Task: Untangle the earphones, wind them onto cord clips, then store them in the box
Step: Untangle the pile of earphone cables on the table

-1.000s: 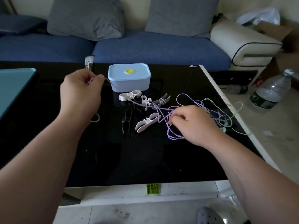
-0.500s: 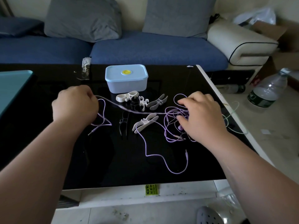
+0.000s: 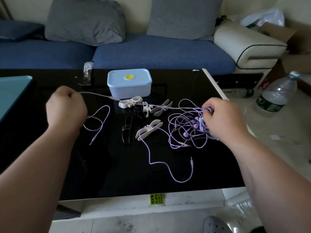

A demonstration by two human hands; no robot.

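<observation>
A tangle of purple earphones (image 3: 186, 126) lies on the black table (image 3: 109, 174), right of centre. My right hand (image 3: 223, 120) pinches the knot of cords and earbuds at its right side. My left hand (image 3: 66, 108) grips one purple cord, which stretches taut across to the tangle. That cord's plug end (image 3: 94, 138) loops below my left hand. Another loose plug (image 3: 191, 159) trails toward the front edge. Several white cord clips (image 3: 148, 130) and a black one (image 3: 127, 130) lie between my hands. The light blue box (image 3: 129, 84) stands lidded behind them.
A teal object (image 3: 11, 95) sits at the table's left edge. A blue sofa (image 3: 151, 54) with grey cushions runs behind the table. A large water bottle (image 3: 276, 95) stands on the floor at right, beside cardboard boxes (image 3: 291, 47).
My left hand has pulled its cord up and to the left, drawing it taut. My right hand has shifted right and grips the tangle. The view has tilted slightly.
</observation>
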